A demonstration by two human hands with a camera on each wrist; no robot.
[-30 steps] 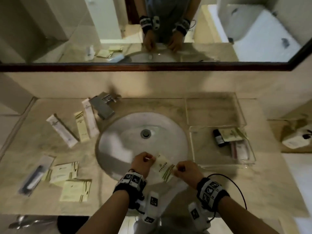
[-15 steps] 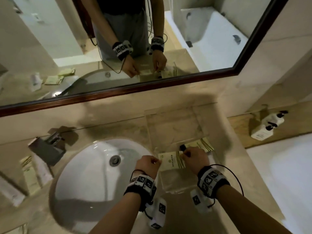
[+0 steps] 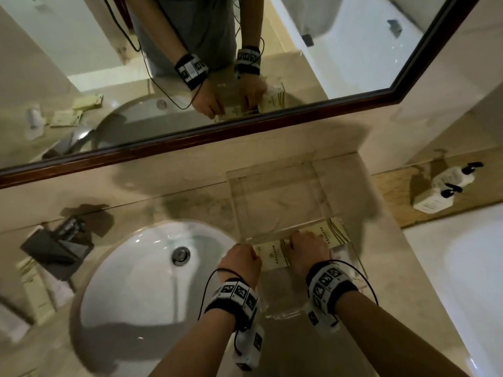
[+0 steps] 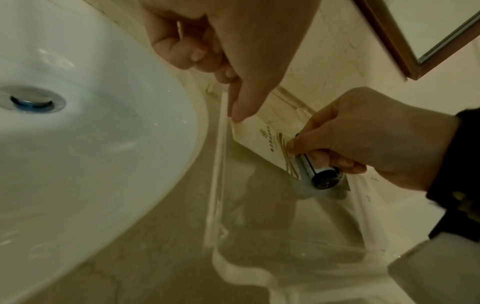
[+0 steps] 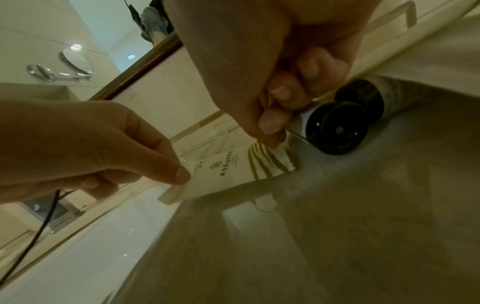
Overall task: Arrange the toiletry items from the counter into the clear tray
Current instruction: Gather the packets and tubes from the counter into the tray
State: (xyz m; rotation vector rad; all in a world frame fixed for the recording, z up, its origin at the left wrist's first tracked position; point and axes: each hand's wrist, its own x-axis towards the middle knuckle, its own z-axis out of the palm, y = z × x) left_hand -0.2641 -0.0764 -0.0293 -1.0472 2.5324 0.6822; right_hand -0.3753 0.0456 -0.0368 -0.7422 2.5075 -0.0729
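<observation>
Both hands on one packet, low inside the tray

Big white sink (image 3: 130,281) sits left, with the tray (image 3: 272,191) just beside it on the counter (image 3: 394,268), under the mirror (image 3: 190,77). The left hand (image 3: 241,261) pinches the packet (image 3: 273,255) at its near corner, fingers curled; the right hand (image 3: 309,250) pinches the striped end, other fingers tucked. The packet hangs tilted between them, inside the tray's near half, over the floor. Just behind the right hand lies a black-capped bottle (image 4: 322,176), and a second packet (image 3: 330,232) is beside it. Two pump bottles (image 3: 441,191) stand well apart, far right.
</observation>
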